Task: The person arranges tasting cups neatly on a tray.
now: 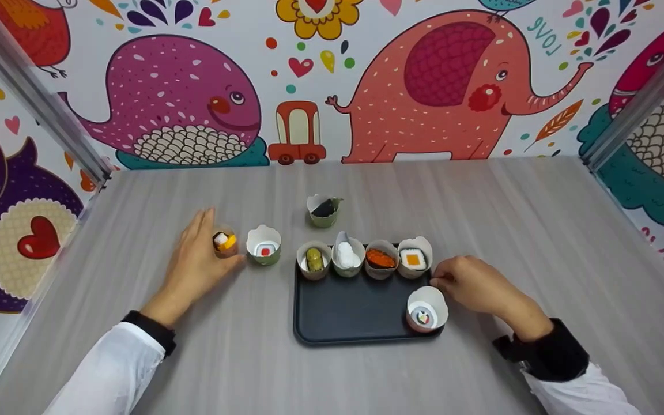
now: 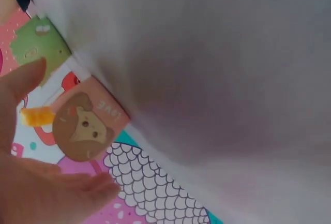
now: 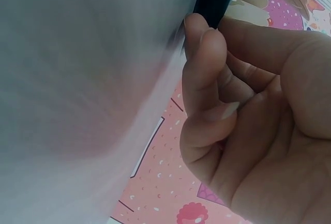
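My left hand (image 1: 198,262) is spread around a small pinkish paper cup (image 2: 111,110) with an animal face. Toy sushi with a yellow piece (image 1: 227,242) sits in it. In the left wrist view a gap shows between fingers and cup. My right hand (image 1: 476,283) pinches the right edge of a black tray (image 1: 349,317), its other fingers curled in the right wrist view. Cups with toy food line the tray's far edge: a green roll (image 1: 314,259), a white piece (image 1: 346,255), an orange one (image 1: 381,259) and an orange-centred square (image 1: 412,259). Another cup (image 1: 427,314) stands at its near right corner.
Just right of my left hand stands a green cup (image 1: 264,253) holding a white piece with a red centre. Behind the tray is another green cup (image 1: 324,218) with a dark piece. Cartoon-printed walls (image 1: 303,69) and metal posts (image 1: 38,92) bound the wooden table (image 1: 222,357).
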A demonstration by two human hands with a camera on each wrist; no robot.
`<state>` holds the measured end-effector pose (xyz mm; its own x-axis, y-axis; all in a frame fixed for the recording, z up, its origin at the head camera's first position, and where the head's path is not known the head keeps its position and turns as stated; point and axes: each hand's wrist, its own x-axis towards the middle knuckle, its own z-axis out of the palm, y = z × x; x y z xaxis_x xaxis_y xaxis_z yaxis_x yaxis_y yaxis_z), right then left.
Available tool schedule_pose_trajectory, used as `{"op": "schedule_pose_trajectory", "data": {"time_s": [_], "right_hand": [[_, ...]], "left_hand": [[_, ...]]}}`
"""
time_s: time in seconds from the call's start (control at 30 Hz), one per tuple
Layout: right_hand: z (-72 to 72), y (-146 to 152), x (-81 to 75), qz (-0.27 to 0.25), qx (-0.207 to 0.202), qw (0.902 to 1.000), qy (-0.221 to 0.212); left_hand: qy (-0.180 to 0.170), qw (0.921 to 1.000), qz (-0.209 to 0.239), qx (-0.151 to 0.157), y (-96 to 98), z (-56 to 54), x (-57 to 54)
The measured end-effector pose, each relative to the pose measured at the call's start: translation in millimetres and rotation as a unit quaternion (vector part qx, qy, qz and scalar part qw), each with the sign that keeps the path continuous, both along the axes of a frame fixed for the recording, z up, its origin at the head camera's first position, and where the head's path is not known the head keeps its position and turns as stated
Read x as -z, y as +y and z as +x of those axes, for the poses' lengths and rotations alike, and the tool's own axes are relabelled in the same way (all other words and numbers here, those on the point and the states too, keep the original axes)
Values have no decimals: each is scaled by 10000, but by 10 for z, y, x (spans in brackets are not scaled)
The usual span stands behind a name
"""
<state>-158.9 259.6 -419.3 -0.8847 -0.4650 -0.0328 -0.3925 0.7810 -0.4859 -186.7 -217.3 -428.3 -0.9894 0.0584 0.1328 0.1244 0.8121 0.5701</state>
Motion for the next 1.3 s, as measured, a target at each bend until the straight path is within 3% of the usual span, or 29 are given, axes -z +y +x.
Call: {"op": "schedule_pose_trajectory", "data": {"time_s": [0.3,0.57,0.93,1.3], "right_hand": [[-6,-4,5,25,-36,10000,38],[-11,-3,-10,-3,-126,9999,55],[-11,-6,-1,-41,-71,10000,23],[-6,13,12,-15,-85,9999,57]], "left_hand": [[-585,9980,173,-142,-29,-119,-3],[-815,9961,331,-105,-71,-163,3],[-438,9984,351,-4,-100,-133,-6],[-19,9984,561,20,-49,-23,-192]]}}
